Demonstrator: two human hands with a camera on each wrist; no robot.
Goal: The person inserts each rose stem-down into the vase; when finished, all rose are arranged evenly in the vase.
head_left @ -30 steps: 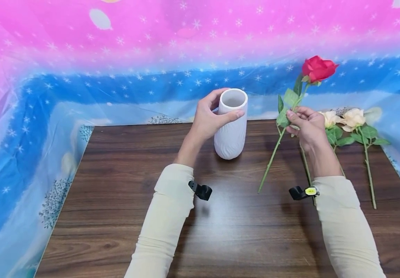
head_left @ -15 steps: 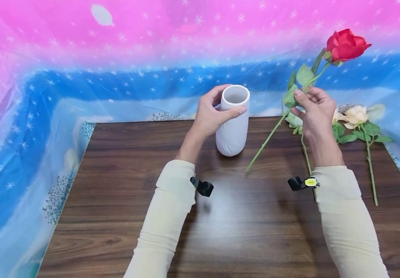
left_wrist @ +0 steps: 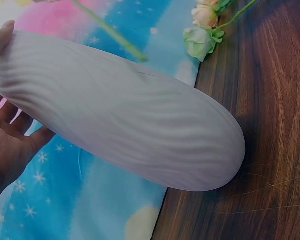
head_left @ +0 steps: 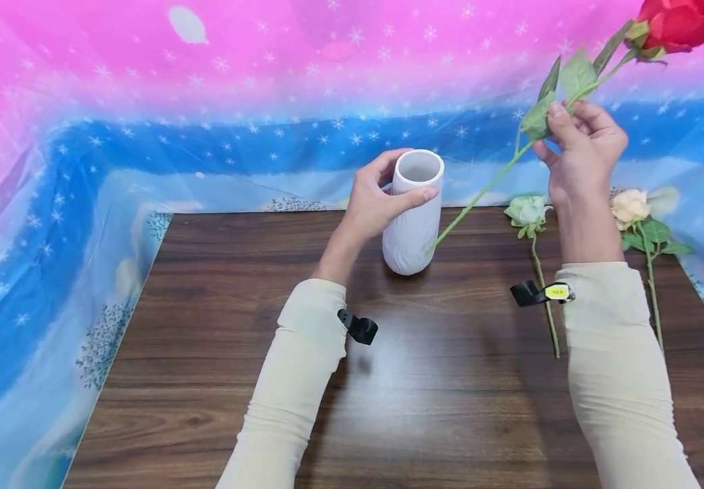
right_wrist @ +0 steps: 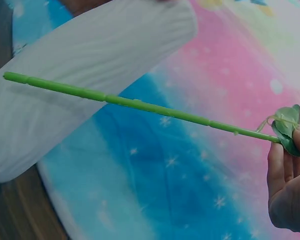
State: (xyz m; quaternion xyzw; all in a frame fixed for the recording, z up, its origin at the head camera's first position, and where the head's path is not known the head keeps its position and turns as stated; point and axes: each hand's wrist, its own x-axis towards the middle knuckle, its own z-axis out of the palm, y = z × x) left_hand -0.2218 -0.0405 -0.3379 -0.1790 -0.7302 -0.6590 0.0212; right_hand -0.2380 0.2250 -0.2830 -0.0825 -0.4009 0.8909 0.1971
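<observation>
A white ribbed vase (head_left: 411, 234) stands upright near the table's back edge, its round mouth facing up. My left hand (head_left: 379, 197) grips it near the top, thumb across the front and fingers behind. To the right and higher up, my right hand (head_left: 586, 149) pinches the leafy stem of a red rose (head_left: 684, 26). The bloom leans up to the right, partly cut off by the frame edge. In the right wrist view the bare green stem (right_wrist: 155, 108) slants across the vase, its lower end in front of the vase's side; whether they touch I cannot tell.
A pale green-white rose (head_left: 527, 212) and a cream rose (head_left: 631, 206) lie on the right of the dark wooden table (head_left: 235, 339). My right forearm partly hides the cream one. A patterned pink and blue cloth (head_left: 254, 136) hangs behind the table.
My right hand has lifted the red rose up and to the right, and its stem's lower end has swung upward toward the vase. My left hand keeps its grip on the vase.
</observation>
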